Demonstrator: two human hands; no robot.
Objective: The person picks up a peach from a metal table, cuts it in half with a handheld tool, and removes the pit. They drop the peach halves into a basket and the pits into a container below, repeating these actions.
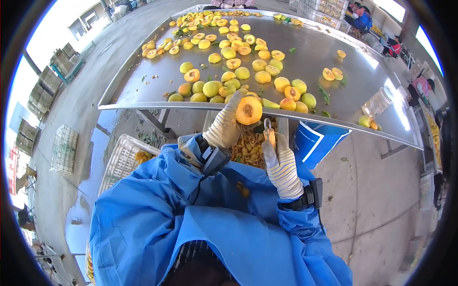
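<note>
My left hand (224,126), in a knitted glove, holds a halved peach (249,110) with its orange cut face toward me, just in front of the steel table's near edge (157,107). A little to the right and lower, my gloved right hand (280,164) grips a small pitting tool (268,129) whose metal loop points up toward the fruit. Both arms wear blue sleeves with black devices strapped at the wrists. Below the hands a crate (248,148) holds several pits and scraps.
Several whole and halved peaches (224,88) lie across the long steel table. A blue bin (312,143) stands under its edge at right, a white plastic crate (121,157) on the floor at left. Stacked crates (45,88) line the far left; other people (362,19) sit at upper right.
</note>
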